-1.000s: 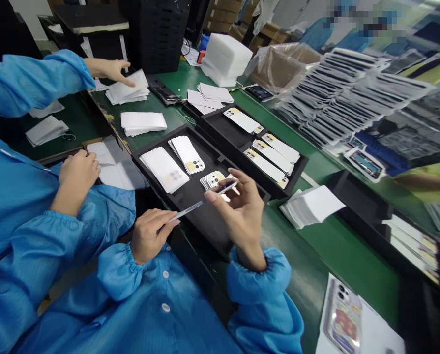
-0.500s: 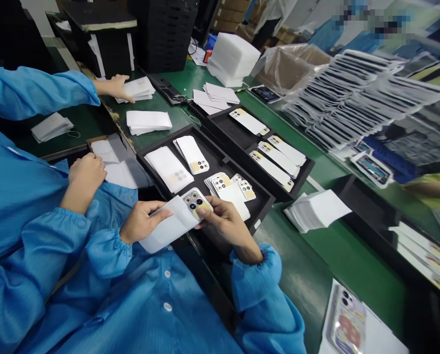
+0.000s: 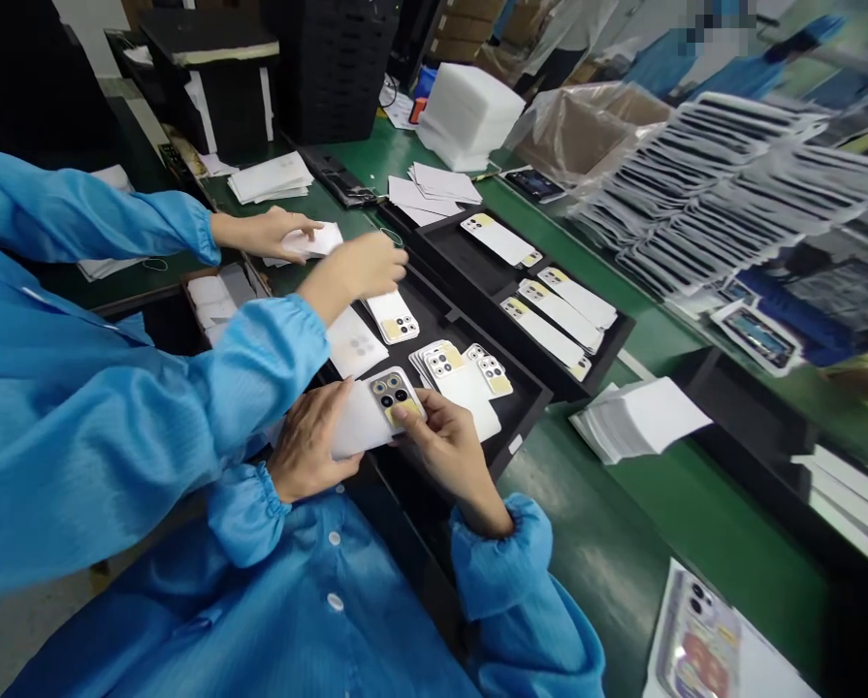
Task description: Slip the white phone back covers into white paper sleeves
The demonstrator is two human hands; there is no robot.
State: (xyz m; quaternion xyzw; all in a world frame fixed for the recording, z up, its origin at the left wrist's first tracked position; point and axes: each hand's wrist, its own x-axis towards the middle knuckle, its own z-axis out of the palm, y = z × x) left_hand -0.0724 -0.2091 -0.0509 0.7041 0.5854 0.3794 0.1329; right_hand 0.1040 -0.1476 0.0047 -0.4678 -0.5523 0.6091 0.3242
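Observation:
Between my hands is a white phone back panel [image 3: 397, 399] with dark camera rings and a yellow patch, its lower part inside a white sleeve [image 3: 351, 424]. My left hand [image 3: 309, 446] is wrapped round the sleeve end, with the fingers over the top. My right hand [image 3: 444, 438] pinches the camera end, thumb on the yellow patch. Just beyond lies a black tray [image 3: 525, 422] holding stacked panels [image 3: 444, 361], a further panel pile [image 3: 394, 318] and sleeved ones [image 3: 357, 341]. A co-worker's hand [image 3: 361, 267] reaches over this tray's near left corner.
The co-worker's other hand [image 3: 270, 233] holds white sleeves [image 3: 321, 239] at the left. A second black tray [image 3: 608, 349] with panels stands behind. To the right are a white sheet stack [image 3: 641, 417], a clear patterned phone case [image 3: 699, 640] and tall stacked frames [image 3: 717, 194].
My left hand has shifted up the sleeve toward the panel, covering more of it. The co-worker's hands have moved right, from the box and far pile to the tray's left end.

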